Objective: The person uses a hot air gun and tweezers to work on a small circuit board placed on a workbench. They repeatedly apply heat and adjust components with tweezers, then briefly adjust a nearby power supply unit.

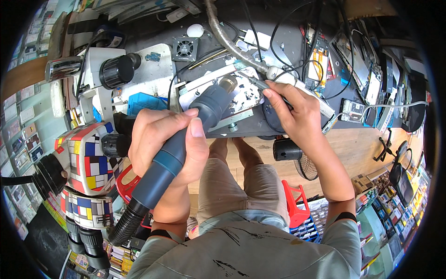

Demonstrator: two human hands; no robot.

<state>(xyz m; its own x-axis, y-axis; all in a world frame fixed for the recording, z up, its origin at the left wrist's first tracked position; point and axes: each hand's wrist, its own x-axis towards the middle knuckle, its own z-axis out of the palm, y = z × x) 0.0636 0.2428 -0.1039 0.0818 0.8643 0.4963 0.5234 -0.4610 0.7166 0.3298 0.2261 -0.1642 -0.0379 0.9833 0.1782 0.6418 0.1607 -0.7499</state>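
My left hand (169,144) is wrapped round the thick dark-blue handle of a hot air gun (173,156), whose corrugated black hose runs down to the lower left. Its round metal nozzle points away from me, over a clamp fixture (204,78) with metal rails. Inside the fixture lies a pale, shiny piece with dark patches (245,98), partly hidden by the nozzle. Pinched between thumb and fingers of my right hand (297,108) is a slim, dark-handled pointed tool (256,82). Its tip is over the fixture, close to the nozzle; whether it touches the piece I cannot tell.
A microscope with coloured-block patterning (88,158) stands at the left. Behind the fixture are a small square fan (185,49) and a flexible metal tube (232,49). Opened phones (353,110) and loose cables lie right. A round fan (304,165) sits below the table edge.
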